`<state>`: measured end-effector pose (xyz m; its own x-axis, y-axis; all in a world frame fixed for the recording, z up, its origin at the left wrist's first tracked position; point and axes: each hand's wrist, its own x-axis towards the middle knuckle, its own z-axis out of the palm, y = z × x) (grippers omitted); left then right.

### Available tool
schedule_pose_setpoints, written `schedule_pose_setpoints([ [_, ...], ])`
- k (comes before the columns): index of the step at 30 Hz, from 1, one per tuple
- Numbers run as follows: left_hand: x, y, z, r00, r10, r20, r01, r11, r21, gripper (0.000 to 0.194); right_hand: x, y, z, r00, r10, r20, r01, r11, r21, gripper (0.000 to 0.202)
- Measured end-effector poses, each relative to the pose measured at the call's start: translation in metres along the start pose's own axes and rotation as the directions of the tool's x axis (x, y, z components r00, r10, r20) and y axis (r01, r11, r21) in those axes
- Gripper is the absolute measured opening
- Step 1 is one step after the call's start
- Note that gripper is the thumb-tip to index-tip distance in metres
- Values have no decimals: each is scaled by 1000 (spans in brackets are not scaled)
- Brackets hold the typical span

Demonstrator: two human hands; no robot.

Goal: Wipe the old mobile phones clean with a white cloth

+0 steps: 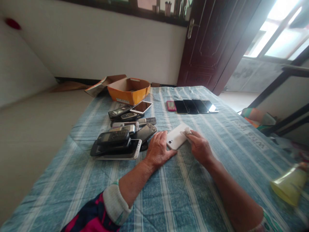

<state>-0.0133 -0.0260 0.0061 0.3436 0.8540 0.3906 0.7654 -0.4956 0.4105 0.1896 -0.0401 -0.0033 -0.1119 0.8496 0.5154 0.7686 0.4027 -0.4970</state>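
Observation:
A white smartphone lies back side up on the blue striped cloth, its camera lens toward the lower left. My left hand grips it by the left end, fingers along one edge and thumb at the near corner. Pinched in the fingers of my right hand is a small white tissue, pressed on the right part of the phone's back. Just left of my left hand is a pile of old mobile phones, some of them keypad phones and some with touch screens.
Behind the pile stands an open orange cardboard box, its lid beside it. Several dark phones lie in a row at the back right, with a pink-edged one at their left end. A yellow translucent cup is at the far right.

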Motion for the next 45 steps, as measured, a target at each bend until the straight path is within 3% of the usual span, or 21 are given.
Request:
schedule_pose_setpoints([
  [5, 0, -3, 1, 997, 69, -47, -69, 998, -10, 72, 0, -11, 2, 999, -17, -43, 25, 983, 183, 41],
  [9, -2, 2, -1, 971, 214, -111, -220, 975, -42, 61, -1, -23, 4, 999, -21, -28, 30, 930, 367, 35],
  [13, -6, 9, -2, 950, 286, -123, -302, 943, -136, 47, 1, -31, 5, 991, 134, -2, -110, 827, 552, 28],
  [18, -7, 10, -2, 969, 178, -171, -218, 942, -256, 37, 3, -40, 0, 946, 285, 153, -305, 627, 717, 27],
  [23, -5, 15, -8, 988, 30, -154, -90, 913, -398, 33, 5, -51, -8, 858, 318, 404, -488, 262, 832, 38],
  [26, -5, 19, -12, 990, -35, -135, -31, 888, -458, 30, 5, -53, -10, 823, 326, 466, -530, 145, 835, 42],
  [34, -1, 21, -15, 989, -110, -103, 36, 838, -545, 25, 7, -51, -13, 772, 279, 571, -600, 28, 799, 38],
  [41, 0, 17, -10, 977, -200, -79, 123, 821, -557, 22, 9, -53, -16, 768, 264, 584, -608, 12, 794, 33],
  [45, -3, 16, -10, 966, -182, -182, 93, 906, -414, 24, 10, -52, -15, 761, 334, 556, -593, 12, 805, 29],
])
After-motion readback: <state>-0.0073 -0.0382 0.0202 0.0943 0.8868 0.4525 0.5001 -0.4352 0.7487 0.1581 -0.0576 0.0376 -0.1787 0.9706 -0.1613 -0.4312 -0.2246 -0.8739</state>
